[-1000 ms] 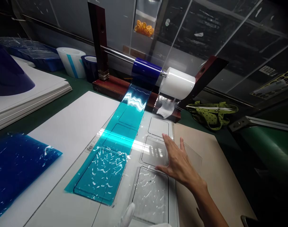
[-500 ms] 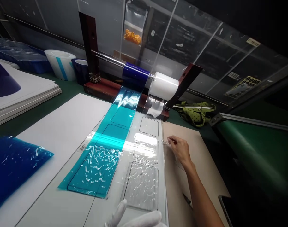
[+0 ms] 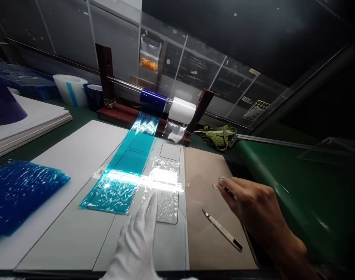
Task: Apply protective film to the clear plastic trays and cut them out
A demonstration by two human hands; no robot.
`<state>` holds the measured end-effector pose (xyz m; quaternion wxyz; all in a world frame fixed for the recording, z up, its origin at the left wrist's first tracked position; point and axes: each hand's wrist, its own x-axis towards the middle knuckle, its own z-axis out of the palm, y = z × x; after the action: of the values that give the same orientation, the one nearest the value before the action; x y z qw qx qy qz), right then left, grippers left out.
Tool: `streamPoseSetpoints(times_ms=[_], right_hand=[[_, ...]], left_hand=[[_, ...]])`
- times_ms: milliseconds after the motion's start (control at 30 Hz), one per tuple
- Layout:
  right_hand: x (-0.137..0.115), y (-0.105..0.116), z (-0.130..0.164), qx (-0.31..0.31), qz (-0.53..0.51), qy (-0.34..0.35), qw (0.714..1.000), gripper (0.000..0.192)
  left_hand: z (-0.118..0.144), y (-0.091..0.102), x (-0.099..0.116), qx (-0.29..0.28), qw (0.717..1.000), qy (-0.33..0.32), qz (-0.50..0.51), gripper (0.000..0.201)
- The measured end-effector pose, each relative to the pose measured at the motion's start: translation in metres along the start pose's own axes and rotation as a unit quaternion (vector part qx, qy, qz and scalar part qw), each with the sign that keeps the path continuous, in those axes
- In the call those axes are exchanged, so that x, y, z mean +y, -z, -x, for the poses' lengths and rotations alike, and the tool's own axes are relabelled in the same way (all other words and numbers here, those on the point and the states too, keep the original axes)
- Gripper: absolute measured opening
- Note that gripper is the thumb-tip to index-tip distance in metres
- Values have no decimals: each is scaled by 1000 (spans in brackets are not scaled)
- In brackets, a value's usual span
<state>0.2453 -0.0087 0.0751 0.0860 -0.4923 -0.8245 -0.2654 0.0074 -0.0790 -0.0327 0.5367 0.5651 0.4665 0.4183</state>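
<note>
My left hand [image 3: 139, 241], in a white glove, lies flat with its fingers stretched over the white jig plate [image 3: 78, 241]; the fingertips reach a crinkled clear film [image 3: 167, 202] in the plate's recess. A teal-blue film strip [image 3: 122, 175] runs from a blue roll [image 3: 150, 99] down the plate, just left of that hand. My bare right hand [image 3: 253, 206] hovers over the brown board [image 3: 206, 249], its fingertips pinched on the corner of a thin clear plastic piece [image 3: 217, 186] that is hard to make out. A slim craft knife [image 3: 221, 229] lies on the board between my hands.
A white roll [image 3: 181, 110] shares the wooden roller stand [image 3: 106, 74]. Tape rolls [image 3: 69, 89] stand at the back left, by a stack of white boards [image 3: 34, 120]. A blue sheet [image 3: 20, 194] lies left, a green bag [image 3: 218, 136] behind, a green belt [image 3: 282, 186] right.
My right hand left the clear film on the plate, pinched a clear piece and drew back to the right over the board. My gloved left hand came forward onto the plate. The view swung right.
</note>
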Motion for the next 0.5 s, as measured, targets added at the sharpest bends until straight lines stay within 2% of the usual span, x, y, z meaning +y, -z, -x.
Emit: streamPoseSetpoints(times_ms=[100,167,200,267,300,333,400,500], right_hand=[[-38,17,9,8,-20,17,1000,35],[-63,24,13,12,-42,21,999,34],[-75,26,14,11,-56,26,998,33],[-93,31,16,16,-88,40,995,33],[-100,33,17,18,-103,49,993,33],[-105,35,19,23,-116,55,992,32],[-113,38,22,40,-132,58,989,32],[-123,38,26,62,-138,49,987,33]], left_hand=[[-8,-21,4,61,995,-24,-79,95],[-10,-34,4,96,974,-63,-195,116],[-10,-39,3,116,949,-95,-278,124],[-4,-42,0,150,874,-155,-435,130],[1,-41,-2,162,841,-172,-487,130],[6,-39,-3,172,822,-174,-514,128],[17,-34,-7,177,811,-158,-534,125],[29,-29,-13,164,819,-127,-535,124]])
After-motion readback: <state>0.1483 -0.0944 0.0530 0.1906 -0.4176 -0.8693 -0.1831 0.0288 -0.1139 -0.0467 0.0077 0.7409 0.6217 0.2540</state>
